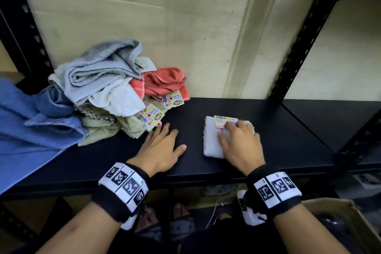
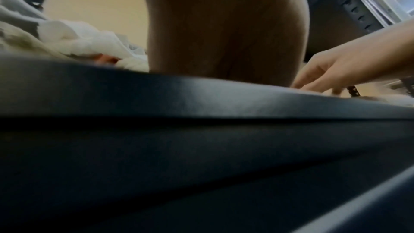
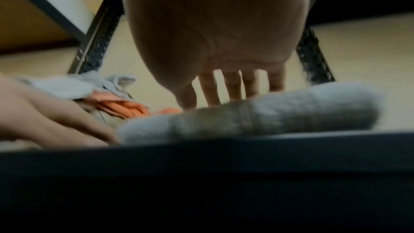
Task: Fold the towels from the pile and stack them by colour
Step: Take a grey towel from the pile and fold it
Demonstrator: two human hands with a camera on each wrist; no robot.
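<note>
Towel pressed flat, pile waiting

Right hand (image 1: pixel 240 142) lies with fingers spread and straight on a folded white towel (image 1: pixel 212 140) on the dark shelf (image 1: pixel 288 136), pressing it down rather than gripping it. A printed tag (image 1: pixel 223 121) sits just past its fingertips at the towel's far edge. Left hand (image 1: pixel 162 146) rests flat and empty on the shelf, off to the side of the pressing hand, fingers relaxed and pointing at the pile (image 1: pixel 107 93), whose nearest tag lies just beyond its fingertips. The pile holds grey, white, beige and red towels; a blue cloth (image 1: pixel 31 121) spreads beyond it.

By the look of it this is the smoothing step for the first folded piece. To do it well, I would keep the palm flat, sweep outward from under the hand toward the edges so the layers stay square, and tuck the tag in line before letting go. That spot then serves as the white stack.

From the head view the fold looks like a neat rectangle. The right wrist view shows what that hides: the towel's (image 3: pixel 257 116) thick rounded near edge, with the fingers (image 3: pixel 233 84) coming down on it from above. The left wrist view shows mostly the shelf lip and that hand's heel, with the pile blurred behind.
</note>
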